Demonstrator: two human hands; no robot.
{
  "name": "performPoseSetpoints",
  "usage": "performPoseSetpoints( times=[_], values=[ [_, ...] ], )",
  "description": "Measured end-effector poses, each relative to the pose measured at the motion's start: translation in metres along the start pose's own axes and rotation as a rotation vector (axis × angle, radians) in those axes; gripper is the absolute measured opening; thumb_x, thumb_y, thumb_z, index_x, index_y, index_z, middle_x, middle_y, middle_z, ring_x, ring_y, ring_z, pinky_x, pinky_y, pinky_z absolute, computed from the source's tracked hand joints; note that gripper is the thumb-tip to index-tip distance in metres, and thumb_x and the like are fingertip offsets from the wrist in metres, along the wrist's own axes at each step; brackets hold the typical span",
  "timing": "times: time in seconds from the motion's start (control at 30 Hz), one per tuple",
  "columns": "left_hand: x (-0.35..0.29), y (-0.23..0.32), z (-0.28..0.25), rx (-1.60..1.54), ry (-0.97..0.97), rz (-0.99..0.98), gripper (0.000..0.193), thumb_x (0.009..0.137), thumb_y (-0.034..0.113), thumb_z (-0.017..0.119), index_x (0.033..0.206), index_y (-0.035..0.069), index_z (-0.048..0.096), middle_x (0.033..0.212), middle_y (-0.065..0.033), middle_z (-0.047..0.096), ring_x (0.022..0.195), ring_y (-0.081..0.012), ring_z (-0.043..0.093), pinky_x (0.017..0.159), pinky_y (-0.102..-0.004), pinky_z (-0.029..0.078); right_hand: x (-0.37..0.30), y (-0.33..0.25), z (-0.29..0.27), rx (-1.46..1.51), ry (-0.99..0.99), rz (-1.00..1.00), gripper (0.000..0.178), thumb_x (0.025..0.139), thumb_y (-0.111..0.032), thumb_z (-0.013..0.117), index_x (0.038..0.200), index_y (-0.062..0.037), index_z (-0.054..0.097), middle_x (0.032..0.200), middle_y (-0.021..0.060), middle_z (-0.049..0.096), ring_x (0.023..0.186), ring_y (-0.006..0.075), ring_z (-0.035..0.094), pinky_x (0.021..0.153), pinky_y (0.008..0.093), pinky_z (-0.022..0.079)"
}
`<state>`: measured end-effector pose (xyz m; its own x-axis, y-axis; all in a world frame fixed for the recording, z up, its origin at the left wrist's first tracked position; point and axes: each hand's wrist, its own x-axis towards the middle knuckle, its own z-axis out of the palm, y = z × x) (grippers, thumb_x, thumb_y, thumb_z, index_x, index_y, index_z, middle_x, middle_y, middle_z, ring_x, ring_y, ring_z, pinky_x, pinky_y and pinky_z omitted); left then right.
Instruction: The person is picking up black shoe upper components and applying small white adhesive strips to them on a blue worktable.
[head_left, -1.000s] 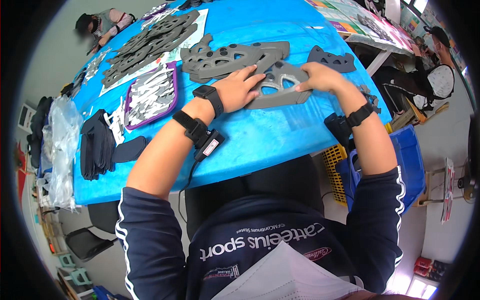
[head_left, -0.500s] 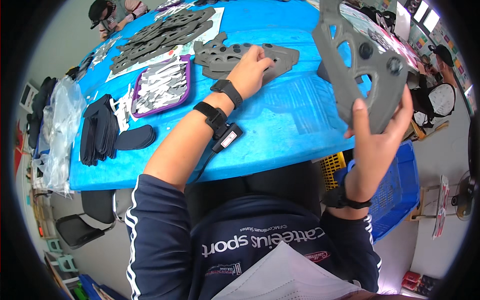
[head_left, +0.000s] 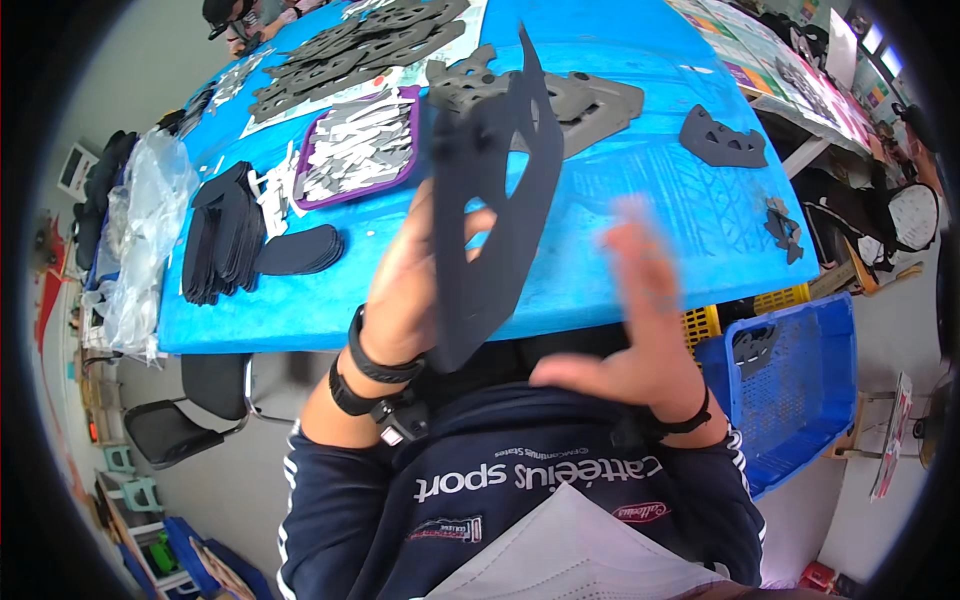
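1. We hold one dark grey, foam-like panel with cut-out holes [head_left: 475, 290] upright at the centre of the frame, lifted clear of the blue-covered table [head_left: 700, 245].
2. The grip of our left hand [head_left: 400, 290] is closed around this panel; our right hand [head_left: 650, 365], blurred at lower centre right, is spread and holds nothing.
3. We judge the handling to be partway along: this panel is in hand, and at least one dark perforated piece [head_left: 752, 350] lies inside the blue plastic basket [head_left: 800, 420] at lower right.
4. Left on the table, as far as we see, are two groups of grey cut-out panels: an overlapping heap [head_left: 370, 50] at upper left and a smaller pile [head_left: 605, 105] at upper centre. We cannot count their layers.
5. We count one small dark grey panel with holes [head_left: 722, 145] lying alone at upper right, near a cluster of grey scraps [head_left: 783, 230] too tangled to number.
6. At left we count one purple-rimmed tray [head_left: 345, 197] of white and grey strips [head_left: 360, 145], too many to count, and two groups of black rounded flat pieces: one tall stack [head_left: 222, 235] and one low, fanned stack [head_left: 300, 250].
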<state>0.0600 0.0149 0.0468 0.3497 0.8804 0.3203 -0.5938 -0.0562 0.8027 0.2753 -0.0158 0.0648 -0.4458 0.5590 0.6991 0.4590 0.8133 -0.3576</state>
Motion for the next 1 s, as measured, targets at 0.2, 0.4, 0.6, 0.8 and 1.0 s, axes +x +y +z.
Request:
performPoseSetpoints(
  times=[0.2, 0.4, 0.6, 0.8, 1.0],
  values=[
    [-0.033, 0.002, 0.006, -0.280, 0.069, -0.155, 0.052, 0.087, 0.034, 0.054, 0.124, -0.001, 0.045, 0.115, -0.0190, 0.053, 0.094, -0.0229, 0.056, 0.083, -0.0340, 0.047, -0.003, 0.030, 0.040, 1.132, 0.354, 0.673, 0.076, 0.078, -0.023, 0.070, 0.136, 0.0004, 0.026, 0.133, 0.0159, 0.036, 0.119, 0.0270, 0.041, 0.096, 0.0386, 0.036],
    [-0.031, 0.012, -0.018, 0.287, 0.134, -0.243, 0.037, 0.089, 0.011, 0.051, 0.123, -0.003, 0.048, 0.116, -0.0144, 0.055, 0.091, -0.0158, 0.059, 0.076, -0.0283, 0.048, -0.027, 0.045, 0.022, 0.494, 0.347, 0.694, 0.017, 0.082, 0.004, 0.057, 0.099, 0.0051, 0.059, 0.100, 0.0093, 0.056, 0.082, 0.0124, 0.056, 0.069, 0.0215, 0.043],
    [0.025, 0.060, -0.057, 1.755, 0.187, 0.298, 0.037, 0.080, -0.004, 0.057, 0.115, 0.007, 0.057, 0.101, -0.0132, 0.061, 0.081, -0.0226, 0.062, 0.071, -0.0281, 0.049, -0.051, 0.080, 0.011, 0.332, 0.709, 0.262, 0.025, 0.080, 0.007, 0.060, 0.100, -0.0023, 0.047, 0.093, 0.0160, 0.061, 0.083, 0.0170, 0.060, 0.069, 0.0240, 0.047],
    [0.074, 0.056, -0.118, 2.024, -0.150, 0.050, 0.024, 0.080, 0.003, 0.057, 0.103, 0.006, 0.062, 0.098, -0.0148, 0.062, 0.087, -0.0291, 0.061, 0.073, -0.0322, 0.049, -0.057, 0.103, 0.031, 0.499, 0.762, 0.426, 0.023, 0.083, 0.006, 0.057, 0.100, -0.0047, 0.046, 0.093, 0.0145, 0.061, 0.086, 0.0197, 0.063, 0.066, 0.0245, 0.048],
    [0.071, 0.058, -0.123, 1.822, 0.040, -0.229, 0.012, 0.077, 0.012, 0.060, 0.084, 0.006, 0.067, 0.097, -0.0140, 0.063, 0.084, -0.0298, 0.061, 0.073, -0.0347, 0.048, -0.051, 0.102, 0.028, 0.678, 0.786, 0.452, 0.022, 0.084, 0.002, 0.057, 0.101, -0.0061, 0.045, 0.100, 0.0182, 0.060, 0.077, 0.0095, 0.056, 0.065, 0.0190, 0.044]
  ],
)
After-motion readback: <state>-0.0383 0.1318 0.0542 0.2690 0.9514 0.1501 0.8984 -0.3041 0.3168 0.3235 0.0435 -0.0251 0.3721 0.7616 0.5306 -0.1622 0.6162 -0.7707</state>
